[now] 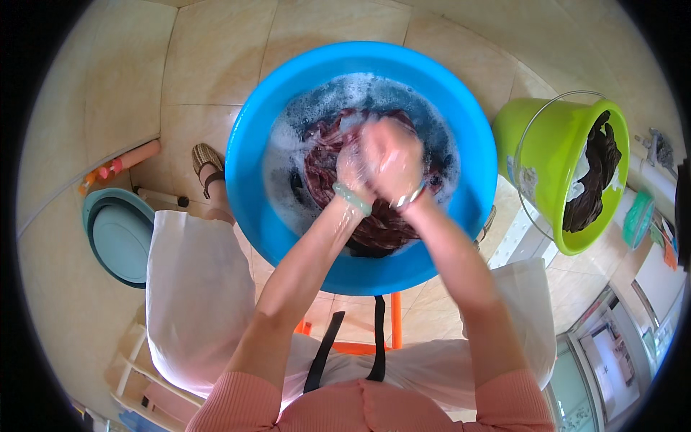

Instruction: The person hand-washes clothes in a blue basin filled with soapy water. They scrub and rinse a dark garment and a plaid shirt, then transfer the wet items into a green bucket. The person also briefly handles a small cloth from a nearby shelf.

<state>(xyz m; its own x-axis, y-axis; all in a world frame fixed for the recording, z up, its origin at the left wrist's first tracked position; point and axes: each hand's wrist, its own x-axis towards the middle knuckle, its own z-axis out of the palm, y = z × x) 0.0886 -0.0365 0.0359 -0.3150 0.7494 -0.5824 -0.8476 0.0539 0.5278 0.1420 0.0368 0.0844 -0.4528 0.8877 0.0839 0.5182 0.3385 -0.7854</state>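
Dark red wet cloth, striped and bunched, lies in sudsy water inside a large blue basin. Over the middle of the cloth, my left hand and my right hand press together, closed on a fold of it. Motion smears the right hand's fingers, and the left fingers are partly covered by it. Suds cling to both hands. A pale green bangle circles my left wrist, and a thin bracelet is on the right one.
To the right, a lime green bucket with a wire handle holds dark and white cloth. A grey-blue basin and a pink bottle are by the left wall. My knees flank the blue basin. Something orange shows below me.
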